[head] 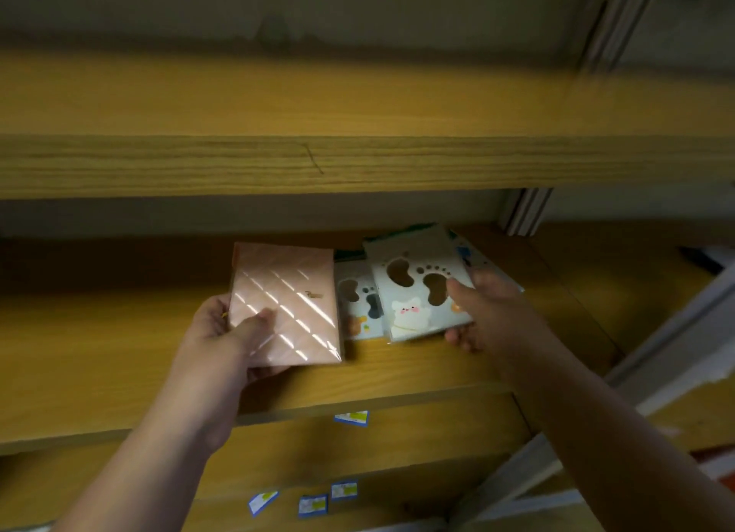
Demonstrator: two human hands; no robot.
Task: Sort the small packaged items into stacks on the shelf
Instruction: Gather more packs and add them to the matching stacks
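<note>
My left hand grips a pink packet with shiny diagonal stripes, thumb on top, just above the wooden shelf. My right hand holds a white packet with brown footprint cut-outs and a small bear, tilted over a pile. Between the two lies a similar footprint packet flat on the shelf. Behind them, green and blue-printed packets are partly hidden.
An upper wooden shelf board overhangs close above the work area. Small blue-and-green labels are stuck on the shelf's front edge and on the board below. A white metal upright and slanted frame stand at right.
</note>
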